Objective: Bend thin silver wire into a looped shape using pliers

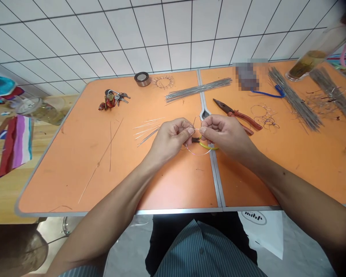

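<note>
My left hand (174, 135) and my right hand (223, 132) meet over the middle of the orange table, each pinching a thin wire loop (198, 154) between thumb and fingers. The loop curves down below both hands, and a short stretch of wire runs between the fingertips. Beneath the hands lie small pliers with yellow handles (209, 146), partly covered. Long-nose pliers with red handles (233, 112) rest just beyond my right hand. Several short straight wires (146, 130) lie to the left of my left hand.
Wire bundles (198, 89) lie at the back, with another bundle (296, 102) on the right. Around them are a tape roll (142, 79), keys (119, 97), coiled wire (264, 117) and a tilted-looking glass of brown liquid (307, 63). A metal-edged seam (216, 181) crosses the table.
</note>
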Available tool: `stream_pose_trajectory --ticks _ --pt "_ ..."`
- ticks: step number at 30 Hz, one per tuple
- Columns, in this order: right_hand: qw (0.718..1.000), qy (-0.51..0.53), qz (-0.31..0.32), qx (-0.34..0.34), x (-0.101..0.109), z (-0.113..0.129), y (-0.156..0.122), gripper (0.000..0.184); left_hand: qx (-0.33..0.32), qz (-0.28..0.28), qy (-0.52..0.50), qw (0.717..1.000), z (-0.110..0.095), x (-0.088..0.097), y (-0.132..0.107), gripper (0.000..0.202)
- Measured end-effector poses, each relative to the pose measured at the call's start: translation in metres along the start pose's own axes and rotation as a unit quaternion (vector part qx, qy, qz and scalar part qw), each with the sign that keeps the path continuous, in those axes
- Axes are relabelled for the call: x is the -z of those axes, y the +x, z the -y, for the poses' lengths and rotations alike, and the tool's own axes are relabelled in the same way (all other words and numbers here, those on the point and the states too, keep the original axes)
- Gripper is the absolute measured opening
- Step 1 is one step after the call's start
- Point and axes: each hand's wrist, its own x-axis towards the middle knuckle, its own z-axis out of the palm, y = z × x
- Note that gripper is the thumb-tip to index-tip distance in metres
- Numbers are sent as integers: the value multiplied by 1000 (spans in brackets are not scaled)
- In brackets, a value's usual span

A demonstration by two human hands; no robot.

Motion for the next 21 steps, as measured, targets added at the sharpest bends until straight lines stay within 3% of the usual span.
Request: stream_pose_trajectory --ticks 5,10,16,21 --pt "989 -107 -45 91 2 -5 0 11 23 -9 2 1000 -1 0 0 18" --pt "999 -26 -12 40 7 -5 4 16 38 -5 3 999 -2 2 2 20" --pt "999 -42 9 27 11 -3 6 13 53 27 -2 998 -5 2 3 17" --pt "999 -26 21 15 14 -5 7 13 53 -2 -7 999 -5 2 2 20"
